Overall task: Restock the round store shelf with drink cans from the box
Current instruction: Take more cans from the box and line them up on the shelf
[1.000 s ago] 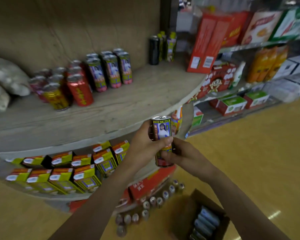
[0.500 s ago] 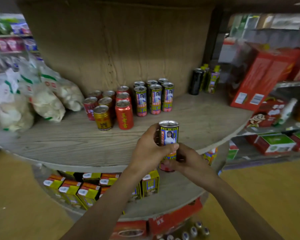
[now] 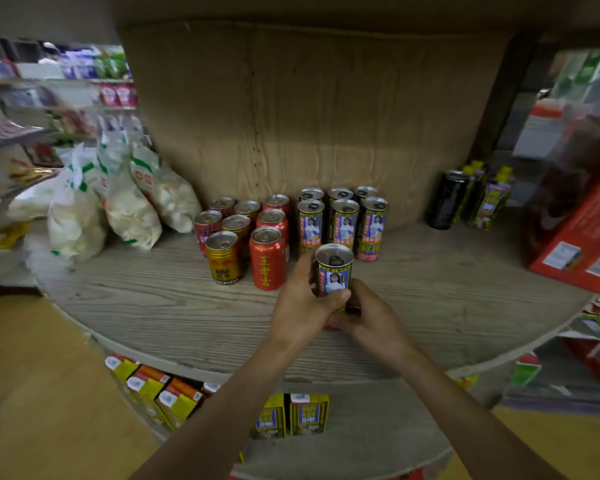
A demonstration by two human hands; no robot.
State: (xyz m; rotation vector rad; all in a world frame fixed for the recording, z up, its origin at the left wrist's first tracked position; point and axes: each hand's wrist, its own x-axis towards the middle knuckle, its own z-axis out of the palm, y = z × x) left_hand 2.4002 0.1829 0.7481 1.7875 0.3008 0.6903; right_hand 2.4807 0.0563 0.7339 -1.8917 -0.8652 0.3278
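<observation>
Holding one drink can point(image 3: 334, 271) upright in both hands over the round shelf point(image 3: 153, 306).
The left hand point(image 3: 300, 306) wraps its fingers round the can's side, thumb across the label. The right hand point(image 3: 371, 317) has its fingers clamped on the lower part, hiding the base, so whether it touches the wood cannot be told. The can sits just in front of a block of matching cans point(image 3: 343, 223), with red cans point(image 3: 269, 258) and a gold can point(image 3: 224, 258) to their left. White bags point(image 3: 129, 209) lie farther left.
</observation>
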